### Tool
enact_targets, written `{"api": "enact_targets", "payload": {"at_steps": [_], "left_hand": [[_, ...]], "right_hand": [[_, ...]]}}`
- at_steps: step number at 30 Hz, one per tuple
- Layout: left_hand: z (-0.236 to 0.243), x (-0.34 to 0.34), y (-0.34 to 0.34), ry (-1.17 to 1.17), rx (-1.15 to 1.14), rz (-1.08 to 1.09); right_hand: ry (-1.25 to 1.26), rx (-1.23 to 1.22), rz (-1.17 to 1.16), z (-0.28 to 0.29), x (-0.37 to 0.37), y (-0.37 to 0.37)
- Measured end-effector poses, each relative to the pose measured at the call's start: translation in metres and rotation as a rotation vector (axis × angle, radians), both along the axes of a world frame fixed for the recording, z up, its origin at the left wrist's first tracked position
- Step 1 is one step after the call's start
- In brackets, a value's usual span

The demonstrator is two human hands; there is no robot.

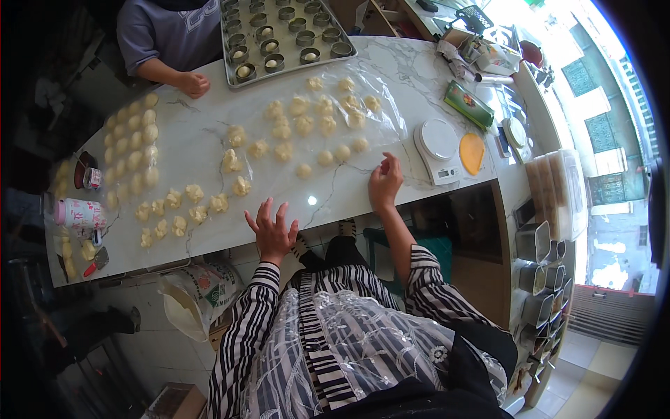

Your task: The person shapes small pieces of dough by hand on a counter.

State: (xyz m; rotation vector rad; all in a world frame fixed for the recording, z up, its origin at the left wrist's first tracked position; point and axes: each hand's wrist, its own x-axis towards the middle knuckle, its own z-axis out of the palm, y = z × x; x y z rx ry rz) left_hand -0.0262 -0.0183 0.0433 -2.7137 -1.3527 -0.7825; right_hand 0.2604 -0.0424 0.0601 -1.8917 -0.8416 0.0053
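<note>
Wearer's two hands [273,236], one tray [289,57]

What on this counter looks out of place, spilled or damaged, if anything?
No spill or damage stands out. Only the clear plastic sheet looks untidy: its right part is wrinkled and uneven beside the dough pieces.

On the bench [276,185], dough pieces [303,126] are lying left of a scale [438,143]; a tray [292,61] is sitting at the far side.
</note>
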Motion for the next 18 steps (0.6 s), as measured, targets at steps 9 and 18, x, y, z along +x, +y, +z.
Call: {"api": "enact_targets", "payload": {"at_steps": [9,18], "left_hand": [[-0.002,-0.006,-0.002,0.010,0.014,0.021],[-0.004,-0.002,-0.003,0.016,0.019,0.014]], "right_hand": [[-0.035,0.052,0.201,-0.001,-0.033,-0.023],[-0.012,-0.015,0.167,-0.003,-0.020,-0.002]]}}
